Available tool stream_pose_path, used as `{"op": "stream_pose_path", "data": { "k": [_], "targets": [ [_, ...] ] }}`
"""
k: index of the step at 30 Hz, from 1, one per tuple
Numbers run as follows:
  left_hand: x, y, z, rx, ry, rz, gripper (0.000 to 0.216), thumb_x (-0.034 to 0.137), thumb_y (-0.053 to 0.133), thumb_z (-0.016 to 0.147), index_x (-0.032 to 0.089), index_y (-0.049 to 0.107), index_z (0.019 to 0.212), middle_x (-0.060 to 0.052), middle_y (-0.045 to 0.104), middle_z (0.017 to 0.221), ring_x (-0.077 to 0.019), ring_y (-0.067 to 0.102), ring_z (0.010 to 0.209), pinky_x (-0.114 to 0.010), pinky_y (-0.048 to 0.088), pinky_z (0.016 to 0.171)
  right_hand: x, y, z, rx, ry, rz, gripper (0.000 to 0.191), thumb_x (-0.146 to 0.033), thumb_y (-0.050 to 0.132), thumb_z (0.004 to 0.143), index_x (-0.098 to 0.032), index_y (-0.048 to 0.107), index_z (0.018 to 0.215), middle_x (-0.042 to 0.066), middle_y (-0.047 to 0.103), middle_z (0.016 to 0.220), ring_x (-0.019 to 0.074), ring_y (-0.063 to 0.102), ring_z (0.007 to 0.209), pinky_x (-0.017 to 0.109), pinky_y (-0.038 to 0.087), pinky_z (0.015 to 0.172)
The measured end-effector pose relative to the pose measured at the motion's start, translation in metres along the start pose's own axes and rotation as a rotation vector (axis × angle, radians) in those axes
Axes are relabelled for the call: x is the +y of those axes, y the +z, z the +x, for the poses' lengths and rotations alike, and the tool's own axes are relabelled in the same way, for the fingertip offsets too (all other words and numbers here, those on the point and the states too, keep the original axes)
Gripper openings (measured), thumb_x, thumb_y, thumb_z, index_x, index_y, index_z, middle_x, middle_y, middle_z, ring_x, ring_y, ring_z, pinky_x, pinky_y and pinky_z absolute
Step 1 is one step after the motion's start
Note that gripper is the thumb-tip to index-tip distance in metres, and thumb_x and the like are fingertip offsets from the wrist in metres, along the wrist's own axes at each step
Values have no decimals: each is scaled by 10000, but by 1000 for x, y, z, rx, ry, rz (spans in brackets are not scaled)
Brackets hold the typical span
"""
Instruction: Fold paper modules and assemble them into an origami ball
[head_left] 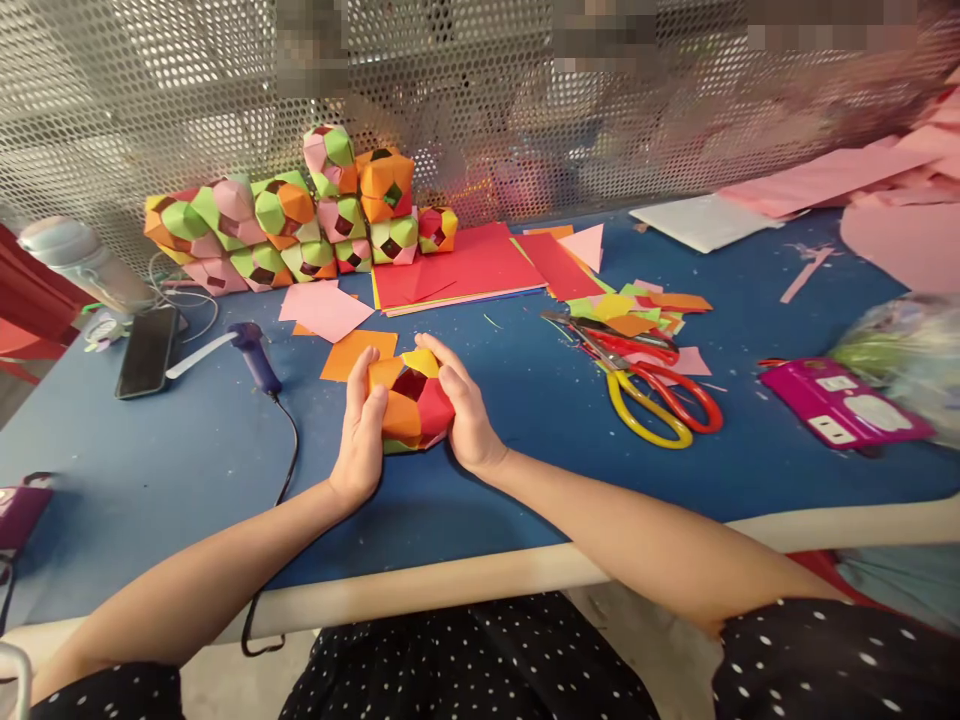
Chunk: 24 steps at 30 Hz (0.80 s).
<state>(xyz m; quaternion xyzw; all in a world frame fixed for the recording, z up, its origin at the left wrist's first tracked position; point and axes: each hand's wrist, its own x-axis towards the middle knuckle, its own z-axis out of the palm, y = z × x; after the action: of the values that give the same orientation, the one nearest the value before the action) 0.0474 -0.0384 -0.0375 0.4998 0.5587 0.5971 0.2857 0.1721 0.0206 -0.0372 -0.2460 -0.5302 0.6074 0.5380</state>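
Between my two hands is a folded paper ball (409,408) in orange, red, yellow and green, with a dark opening on its upper side. My left hand (361,430) presses its left side, and my right hand (469,410) presses its right side. Its underside is near the blue table top; whether it touches is hidden. An orange paper square (360,354) lies just behind my left hand. Pink paper squares (326,310) lie a little farther back.
Finished-looking paper balls (285,215) are stacked along the perforated metal screen (480,100). Scissors (652,390) and paper scraps (630,312) lie right of my hands. A corded glue gun (259,358), phone (148,352) and bottle (86,262) are left. Red sheets (465,268) lie behind; a magenta box (844,403) sits right.
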Motion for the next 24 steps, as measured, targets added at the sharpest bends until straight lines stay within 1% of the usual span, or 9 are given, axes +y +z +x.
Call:
{"op": "stream_pose_path", "data": {
  "k": [3,6,9,12,18,24],
  "targets": [
    [0,-1,1,25,-54,-57,477,465,362,976,323,362,1431,-16,341,1553,-217,267,1457,-420,248,1191,2,-3,3,74,28,-36,490,-531,455,931,-277,541,1340,4,480,1471,205,379,1395,398,259,1180],
    [3,-2,1,41,-44,-46,475,458,390,969,305,380,1419,-25,355,1548,-208,268,1457,-408,226,1198,5,-4,5,121,97,-82,520,-559,452,919,-239,562,1314,33,518,1438,215,432,1357,404,290,1165],
    [9,-1,1,27,-25,41,458,438,457,945,255,442,1365,-60,442,1483,-225,354,1411,-399,263,1180,7,-3,4,119,132,-138,532,-567,433,920,-218,572,1297,49,552,1401,219,481,1313,397,328,1140],
    [12,0,0,33,-29,73,425,418,471,938,233,468,1320,-78,490,1429,-231,414,1364,-394,320,1146,6,-3,2,118,124,-196,539,-560,411,926,-207,568,1302,56,547,1405,212,467,1324,384,313,1148],
    [11,1,0,40,-37,69,422,427,457,942,225,459,1312,-87,480,1419,-232,416,1351,-403,317,1144,2,-2,2,90,146,-237,569,-554,400,922,-184,541,1331,81,538,1412,230,474,1318,406,329,1138],
    [6,-1,-1,31,-33,19,432,431,393,967,278,412,1370,-43,408,1491,-217,340,1410,-413,250,1187,-4,-1,2,71,153,-251,570,-543,421,919,-182,516,1350,84,518,1433,228,468,1325,400,337,1134]
  ]
}}
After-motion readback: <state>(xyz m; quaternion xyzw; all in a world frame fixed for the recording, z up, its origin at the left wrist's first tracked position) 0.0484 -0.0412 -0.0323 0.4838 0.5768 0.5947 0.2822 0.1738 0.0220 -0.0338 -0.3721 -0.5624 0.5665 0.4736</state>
